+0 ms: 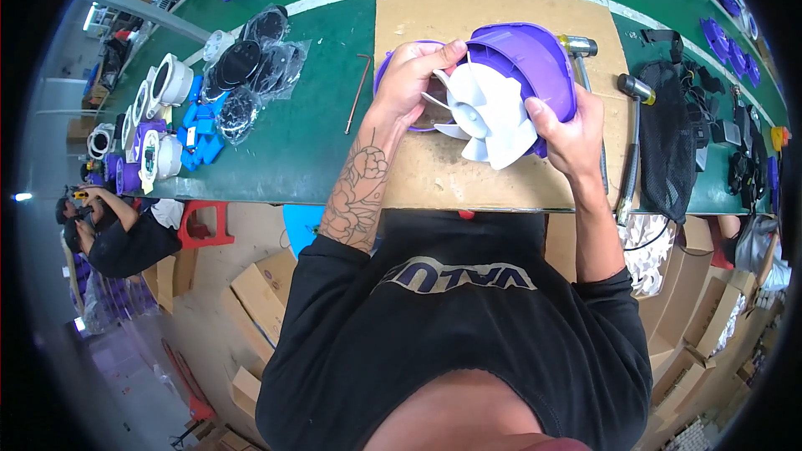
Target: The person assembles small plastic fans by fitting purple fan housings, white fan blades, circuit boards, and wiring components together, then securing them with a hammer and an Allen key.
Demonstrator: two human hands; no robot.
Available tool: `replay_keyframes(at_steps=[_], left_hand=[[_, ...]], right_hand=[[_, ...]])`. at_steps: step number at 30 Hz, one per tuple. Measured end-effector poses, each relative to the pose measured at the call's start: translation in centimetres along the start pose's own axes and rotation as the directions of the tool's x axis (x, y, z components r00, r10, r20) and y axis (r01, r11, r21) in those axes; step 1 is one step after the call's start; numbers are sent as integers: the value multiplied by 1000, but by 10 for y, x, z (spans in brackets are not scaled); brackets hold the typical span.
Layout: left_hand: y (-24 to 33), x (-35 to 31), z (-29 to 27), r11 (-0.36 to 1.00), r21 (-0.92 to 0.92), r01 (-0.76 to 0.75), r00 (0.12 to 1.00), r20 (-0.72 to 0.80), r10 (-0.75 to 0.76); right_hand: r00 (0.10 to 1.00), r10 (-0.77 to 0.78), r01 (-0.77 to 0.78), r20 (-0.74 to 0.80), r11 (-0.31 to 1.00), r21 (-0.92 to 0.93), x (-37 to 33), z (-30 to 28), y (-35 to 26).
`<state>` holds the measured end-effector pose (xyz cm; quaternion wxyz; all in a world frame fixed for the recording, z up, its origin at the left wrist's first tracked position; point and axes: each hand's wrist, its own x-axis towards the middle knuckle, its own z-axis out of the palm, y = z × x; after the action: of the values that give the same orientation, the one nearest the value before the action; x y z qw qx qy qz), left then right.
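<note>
My right hand (578,129) is closed around the side of a purple plastic housing (543,54), its thumb lying against a white fan wheel (469,113). The wheel has several curved blades around a round hub and sits tilted at the housing's open side. My left hand (409,79) is closed at the wheel's left edge, thumb and fingers at a blade; its fingertips are partly hidden. Behind that hand, a second purple part (428,127) with a rounded rim shows on the cardboard sheet (443,182).
Right of the cardboard lie two hammers (637,89) (578,46) and a black mesh bag (668,138). To the left are a hex key (357,93), bagged black discs (238,67), blue packs (200,134) and white round housings (171,79). Another person (125,230) works at far left.
</note>
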<state>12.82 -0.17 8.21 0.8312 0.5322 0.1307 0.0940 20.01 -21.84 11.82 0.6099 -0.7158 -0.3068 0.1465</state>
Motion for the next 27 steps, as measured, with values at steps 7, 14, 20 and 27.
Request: replay_keyframes(at_steps=[7, 14, 20, 27], left_hand=[[-8, 2, -12, 1000, -19, 1, 999, 47, 0], [9, -15, -10, 994, 106, -10, 1000, -16, 12], [49, -44, 9, 648, 639, -415, 885, 118, 451], [53, -49, 37, 260, 699, -667, 685, 436, 584]], right_hand=[[999, 35, -35, 2, 999, -14, 1, 4, 2], [998, 18, -18, 58, 1000, 2, 12, -3, -1], [992, 77, -72, 102, 996, -49, 18, -4, -1], [981, 64, -59, 184, 998, -32, 24, 0, -16]])
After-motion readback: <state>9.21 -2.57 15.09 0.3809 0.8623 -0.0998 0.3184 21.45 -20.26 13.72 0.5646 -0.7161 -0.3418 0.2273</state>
